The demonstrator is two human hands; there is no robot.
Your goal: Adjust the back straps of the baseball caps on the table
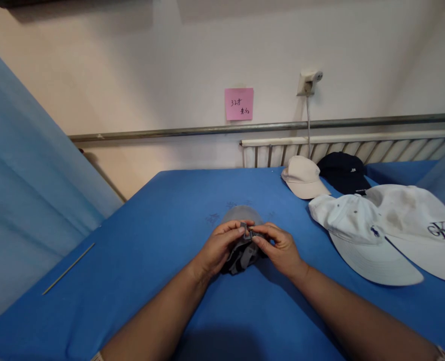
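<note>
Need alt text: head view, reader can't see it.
A person's left hand and right hand pinch a gray cap at a blue-covered table. To the right lie a beige cap, a navy cap, a pale cap and a white cap with large dark letters. A thin stick lies at left; a pink note hangs on the wall.

Left fingers (234,234) beside right fingers (264,245)

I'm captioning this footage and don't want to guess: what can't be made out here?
All in the head view:
Gray cap: much of its crown, and whether its strap is fastened, hidden by the left hand and right hand.
Navy cap: its emblem, too small to read.
White cap with black letters: part of its brim, cut off by the right edge.
Dark object, upper left: cut off by the top edge.
</note>
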